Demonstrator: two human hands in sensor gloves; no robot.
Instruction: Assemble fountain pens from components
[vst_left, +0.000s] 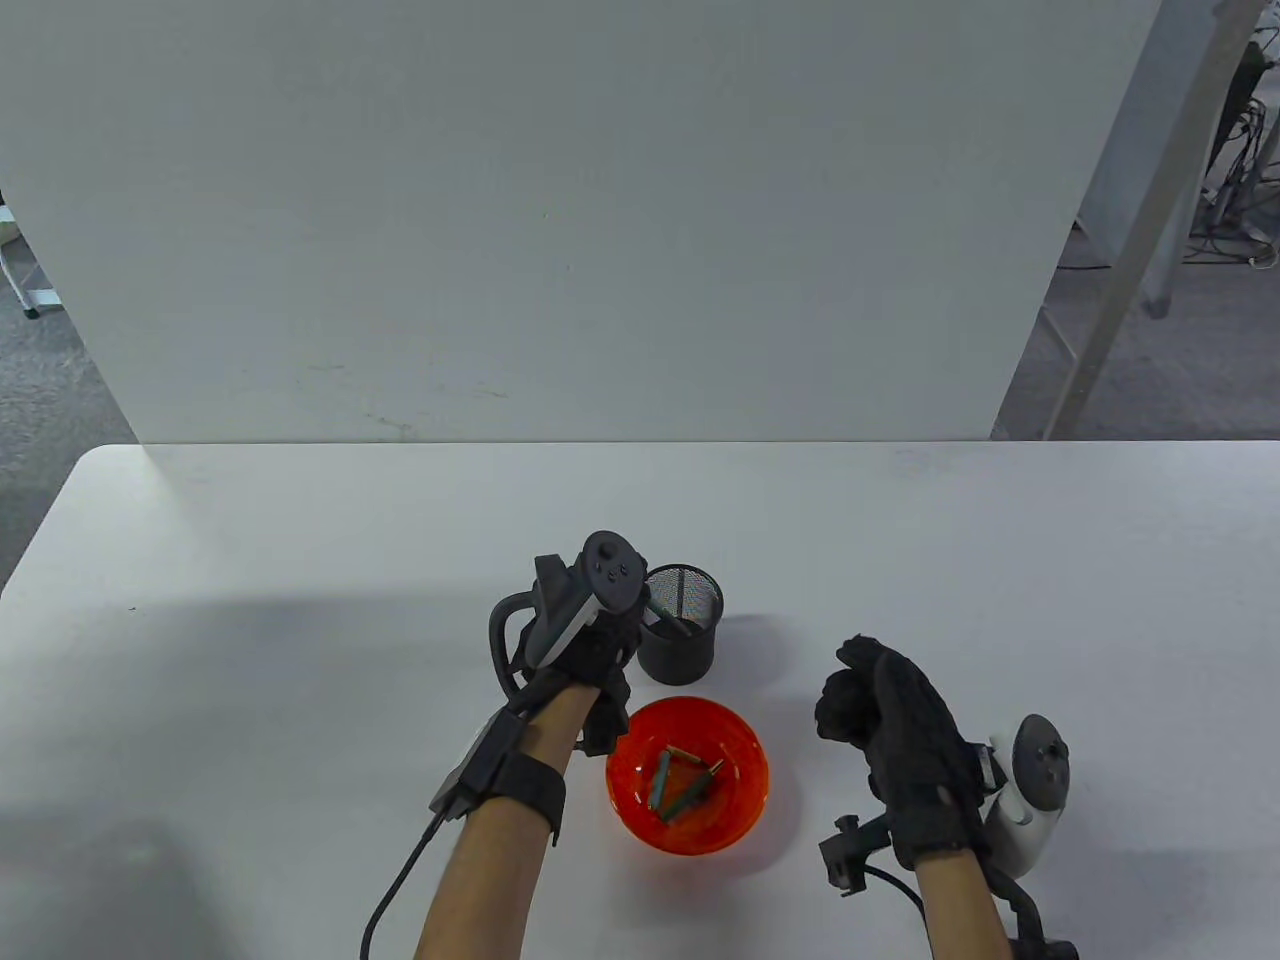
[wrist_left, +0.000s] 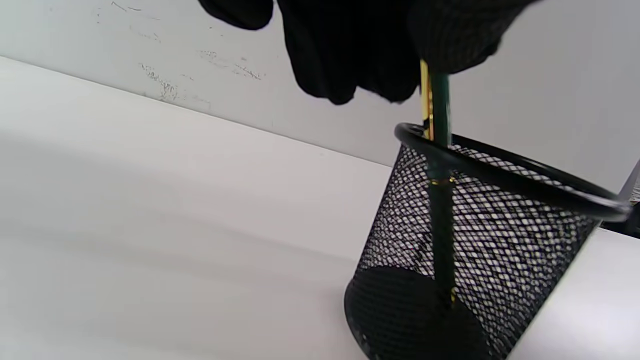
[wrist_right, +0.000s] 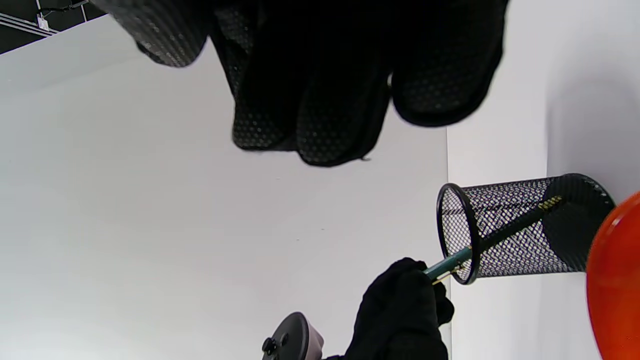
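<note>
On our white table (vst_left: 300, 560), before a white wall (vst_left: 560, 220), our left hand (vst_left: 590, 650) pinches a pen (wrist_left: 441, 200) standing in the mesh cup (vst_left: 680, 622); our right hand (vst_left: 900, 730) is curled, holding nothing we can see.

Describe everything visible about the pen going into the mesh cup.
The pen is slim and dark green with a gold clip at its top and a thin gold ring midway down. It looks fully assembled. It stands nearly upright, leaning on the rim of the black mesh cup, its lower end at the cup's bottom. The left hand grips its top end. The cup stands behind the orange bowl.
</note>
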